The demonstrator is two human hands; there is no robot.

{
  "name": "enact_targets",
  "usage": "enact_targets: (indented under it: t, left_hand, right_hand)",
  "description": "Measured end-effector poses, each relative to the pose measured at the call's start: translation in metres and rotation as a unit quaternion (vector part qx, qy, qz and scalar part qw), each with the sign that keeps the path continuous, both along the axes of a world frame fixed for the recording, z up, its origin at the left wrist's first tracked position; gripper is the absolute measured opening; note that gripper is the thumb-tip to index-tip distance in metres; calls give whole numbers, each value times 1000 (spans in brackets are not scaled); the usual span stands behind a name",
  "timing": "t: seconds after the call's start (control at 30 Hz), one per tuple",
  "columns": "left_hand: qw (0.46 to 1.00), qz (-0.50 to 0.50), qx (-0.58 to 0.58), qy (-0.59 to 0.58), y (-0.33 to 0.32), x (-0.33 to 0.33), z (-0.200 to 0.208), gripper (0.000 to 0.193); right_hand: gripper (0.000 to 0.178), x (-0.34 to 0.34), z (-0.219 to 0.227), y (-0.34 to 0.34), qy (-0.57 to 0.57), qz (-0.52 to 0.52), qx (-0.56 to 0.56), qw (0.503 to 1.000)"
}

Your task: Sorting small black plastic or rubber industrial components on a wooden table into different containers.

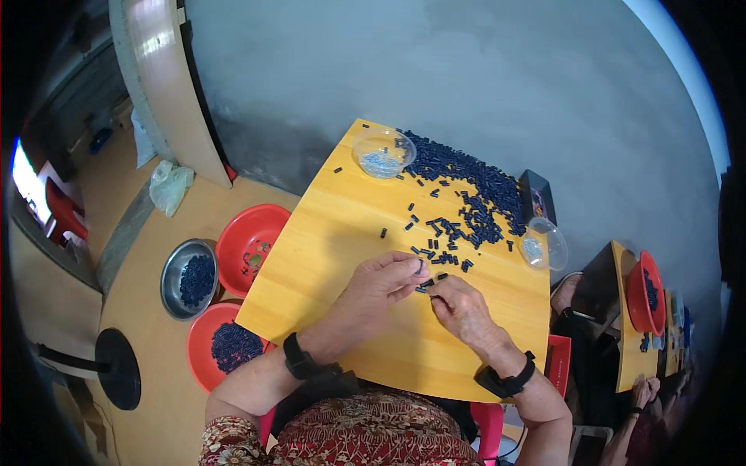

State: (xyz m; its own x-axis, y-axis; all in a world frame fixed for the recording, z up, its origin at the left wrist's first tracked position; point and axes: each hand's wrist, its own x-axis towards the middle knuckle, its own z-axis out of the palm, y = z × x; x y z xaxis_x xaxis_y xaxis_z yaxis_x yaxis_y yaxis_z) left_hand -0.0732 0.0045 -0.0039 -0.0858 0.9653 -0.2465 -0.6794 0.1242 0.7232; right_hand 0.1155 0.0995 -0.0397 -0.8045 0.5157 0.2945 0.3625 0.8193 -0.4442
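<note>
Over the yellow table (334, 233), my left hand (382, 281) pinches a small black cylindrical piece (421, 267) between thumb and fingertips. Just to its right, my right hand (465, 309) is closed with its fingers curled; whatever it grips is hidden. Between the two hands, a few black pieces (426, 286) lie on the tabletop. Beyond my fingers are more loose black pieces (447, 258), leading back to a large heap (466, 175) of them at the far edge. Clear bowls of small silvery parts stand at the far left (385, 147) and at the right (544, 245).
A dark box (537, 198) sits at the table's right edge. Left on the floor are a steel bowl (167, 283) and two red basins (233, 233), all with contents. A grey wall (443, 70) rises behind. Another person's hands (645, 391) show by a second table (633, 357).
</note>
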Motion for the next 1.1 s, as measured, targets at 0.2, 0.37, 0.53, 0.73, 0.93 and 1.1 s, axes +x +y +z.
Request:
enact_targets:
  t: [0.2,0.37,0.53,0.73,0.93,1.1]
  left_hand:
    - [998,17,25,57,10,-6,-6,14]
    - [728,368,175,552,81,-119,-22,19]
    - [733,266,12,626,146,-223,-101,22]
    - [668,156,80,723,162,-210,-89,13]
    - [674,127,128,716,138,-188,-84,13]
    - [819,24,74,568,101,-161,-60,17]
  right_hand:
    - [15,-9,35,7,90,12,66,994]
    - [10,-32,73,23,69,22,63,995]
    - [6,-45,72,41,58,73,56,994]
    - [7,-21,51,66,23,29,-4,999]
    - [8,-16,56,79,14,-31,-84,996]
    - [12,-6,56,91,43,-86,-87,992]
